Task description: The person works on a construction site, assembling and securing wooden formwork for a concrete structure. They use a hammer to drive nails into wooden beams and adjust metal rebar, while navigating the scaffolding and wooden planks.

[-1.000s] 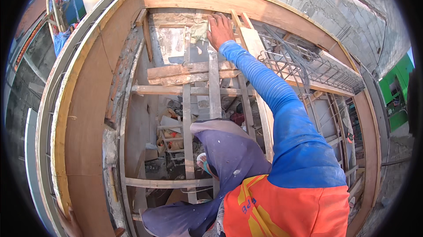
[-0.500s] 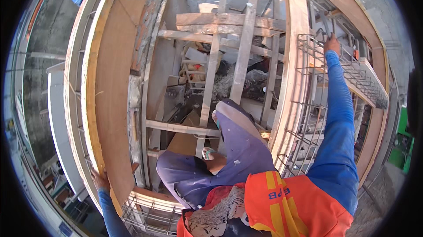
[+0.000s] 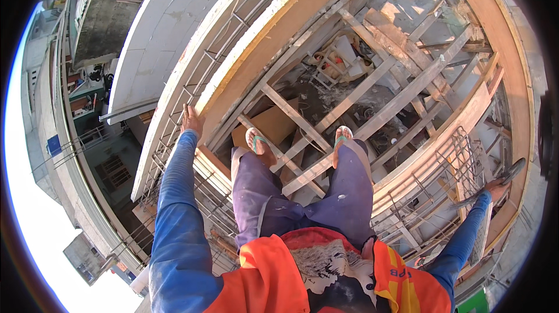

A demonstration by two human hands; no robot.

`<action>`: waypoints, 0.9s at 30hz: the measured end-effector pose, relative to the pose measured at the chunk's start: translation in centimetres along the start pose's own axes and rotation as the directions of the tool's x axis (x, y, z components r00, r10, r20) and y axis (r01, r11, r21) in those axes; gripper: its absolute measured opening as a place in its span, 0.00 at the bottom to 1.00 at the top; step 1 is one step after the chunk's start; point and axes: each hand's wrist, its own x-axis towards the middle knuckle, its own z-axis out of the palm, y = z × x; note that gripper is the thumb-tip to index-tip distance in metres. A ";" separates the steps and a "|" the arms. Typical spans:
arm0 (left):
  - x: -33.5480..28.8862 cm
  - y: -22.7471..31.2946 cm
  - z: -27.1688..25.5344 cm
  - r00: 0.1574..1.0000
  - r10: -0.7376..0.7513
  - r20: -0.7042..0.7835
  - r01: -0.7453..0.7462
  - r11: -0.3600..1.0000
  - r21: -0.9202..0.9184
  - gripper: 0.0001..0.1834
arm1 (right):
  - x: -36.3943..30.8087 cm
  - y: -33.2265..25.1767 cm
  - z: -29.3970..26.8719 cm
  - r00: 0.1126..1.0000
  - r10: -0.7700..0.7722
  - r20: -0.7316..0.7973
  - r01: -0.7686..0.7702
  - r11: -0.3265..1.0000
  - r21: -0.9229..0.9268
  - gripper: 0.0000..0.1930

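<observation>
My left hand (image 3: 192, 120) rests on the near end of a long, curved formwork board (image 3: 244, 54), its fingers stretched out. Beside that hand a cage of steel rebar (image 3: 224, 36) runs between two boards. Out to the right, my right hand (image 3: 496, 187) is closed around a long dark-grey tool (image 3: 513, 171); its kind is not clear. The tool lies near a rebar cage (image 3: 460, 159) by the right-hand formwork board (image 3: 431, 164). Both my feet, in sandals, stand on wooden strips (image 3: 297, 116) between the boards.
Crossed timbers (image 3: 407, 95) span an opening. Below them, a white rack (image 3: 327, 71) and debris lie on a lower floor. A brown panel (image 3: 268, 122) sits under my left foot. A light block wall (image 3: 169, 28) and a deep drop are at the left.
I have risen from a crouch to more upright, and my view has turned. My left hand has moved to the board's near end; my right hand with the tool is now farther right and nearer.
</observation>
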 end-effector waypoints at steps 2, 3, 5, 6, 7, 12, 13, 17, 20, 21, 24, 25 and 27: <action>0.4 0.4 -1.0 1.000 -0.013 0.023 0.013 1.000 0.010 0.38 | 0.9 -2.2 -3.7 0.997 0.072 0.031 -0.074 0.995 0.068 0.23; 0.8 -0.4 -0.7 1.000 -0.009 0.002 0.009 1.000 -0.006 0.38 | 1.2 -3.6 -4.9 0.992 0.124 0.036 -0.123 0.992 -0.028 0.22; 1.1 -0.2 -1.9 0.999 0.024 0.022 -0.024 1.000 0.008 0.35 | 0.9 -7.5 -8.8 0.975 0.221 0.035 -0.224 0.968 0.110 0.22; 1.5 -0.7 -2.1 0.999 0.029 0.039 -0.029 1.000 0.008 0.35 | 1.0 -9.7 -11.3 0.961 0.275 0.024 -0.275 0.946 0.174 0.22; 1.6 -1.0 -2.1 0.999 0.035 0.031 -0.035 0.999 -0.002 0.34 | 1.0 -11.5 -13.8 0.946 0.315 0.077 -0.324 0.912 0.251 0.22; 5.8 -6.1 6.3 0.954 0.286 0.089 -0.298 0.877 0.377 0.33 | -0.6 -21.5 -27.9 0.934 0.354 -0.039 -0.290 0.820 0.493 0.19; 6.9 -5.9 8.8 0.919 0.372 0.129 -0.374 0.724 0.580 0.34 | -1.6 -22.4 -31.1 0.938 0.326 -0.123 -0.214 0.818 0.534 0.18; 7.6 -4.1 8.1 0.847 0.384 0.368 -0.532 0.611 0.586 0.36 | -10.7 -30.8 -41.1 0.911 0.413 -0.008 -0.302 0.680 0.669 0.17; 6.7 -2.8 4.7 0.802 0.361 0.475 -0.589 0.606 0.534 0.37 | -17.2 -37.6 -45.7 0.891 0.444 0.093 -0.375 0.606 0.701 0.15; 6.8 -2.6 3.7 0.789 0.364 0.496 -0.606 0.593 0.530 0.37 | -19.1 -40.2 -47.1 0.891 0.437 0.121 -0.399 0.629 0.667 0.15; 6.0 -1.4 2.2 0.714 0.386 0.584 -0.693 0.503 0.516 0.38 | -23.4 -48.3 -52.0 0.849 0.414 0.327 -0.505 0.456 0.733 0.14; 5.6 -1.2 1.7 0.691 0.390 0.608 -0.717 0.474 0.511 0.39 | -25.2 -50.1 -51.7 0.843 0.433 0.319 -0.505 0.430 0.748 0.14; 5.6 -1.1 0.6 0.680 0.384 0.624 -0.728 0.454 0.514 0.40 | -26.8 -53.5 -50.5 0.894 0.283 0.348 -0.448 0.601 0.662 0.14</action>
